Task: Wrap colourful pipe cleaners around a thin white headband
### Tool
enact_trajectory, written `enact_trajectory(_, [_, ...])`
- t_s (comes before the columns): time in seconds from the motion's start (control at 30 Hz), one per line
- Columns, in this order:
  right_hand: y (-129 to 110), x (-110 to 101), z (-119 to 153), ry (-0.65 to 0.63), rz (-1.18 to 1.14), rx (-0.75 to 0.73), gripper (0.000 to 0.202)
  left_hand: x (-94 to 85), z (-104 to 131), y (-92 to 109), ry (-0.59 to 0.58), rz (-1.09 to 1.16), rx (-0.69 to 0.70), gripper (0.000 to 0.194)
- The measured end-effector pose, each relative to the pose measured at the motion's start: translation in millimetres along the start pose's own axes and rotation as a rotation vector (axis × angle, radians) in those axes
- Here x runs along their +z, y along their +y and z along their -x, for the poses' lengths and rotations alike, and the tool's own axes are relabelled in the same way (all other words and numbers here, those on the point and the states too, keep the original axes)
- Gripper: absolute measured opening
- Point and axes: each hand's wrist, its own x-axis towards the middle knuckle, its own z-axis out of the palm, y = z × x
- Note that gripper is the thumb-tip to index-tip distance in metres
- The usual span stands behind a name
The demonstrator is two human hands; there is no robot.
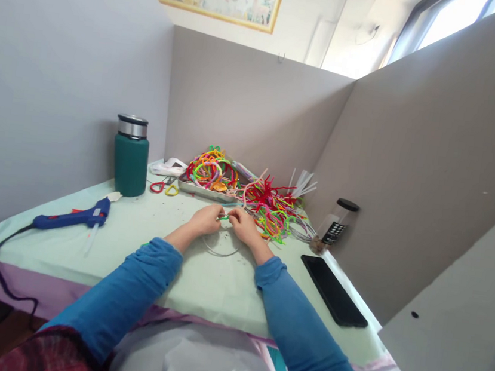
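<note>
My left hand (207, 219) and my right hand (243, 225) are close together over the middle of the table, fingertips pinched. Between them shows a short bit of green pipe cleaner (224, 217). A thin grey hoop (221, 255), like a plain headband, curves below the hands toward me, and its upper part is hidden by my fingers. Both hands appear closed on the hoop where the green bit is. Just beyond my right hand lies a loose heap of coloured pipe cleaners (273, 220).
A metal tray (206, 192) holds colourful twisted hoops. At left are a green bottle (130, 159), a blue glue gun (72, 218) with its cord, and scissors (172, 189). At right are a black phone (334, 291) and a clear jar (334, 227). Grey partitions (258, 96) enclose the table.
</note>
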Motion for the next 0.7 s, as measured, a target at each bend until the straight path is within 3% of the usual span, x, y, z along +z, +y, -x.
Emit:
enact_trajectory(0.13, [2,2,-1,0.000,0.031,0.036,0.015,-3.0,5,4,0.087,-0.147,0.082,0.023])
enact_trajectory(0.3, [3,3,-1,-0.017,0.058,0.063,0.015,-5.0,7,8,0.023,-0.281,0.125,0.021])
enact_trajectory(0.5, [4,3,-1,-0.009,0.075,0.092,0.016,-5.9,10,12,0.089,-0.430,0.182,0.027])
enact_trajectory(0.7, [9,4,-2,0.014,0.074,0.131,0.017,-4.1,7,10,0.107,-0.433,0.231,0.029])
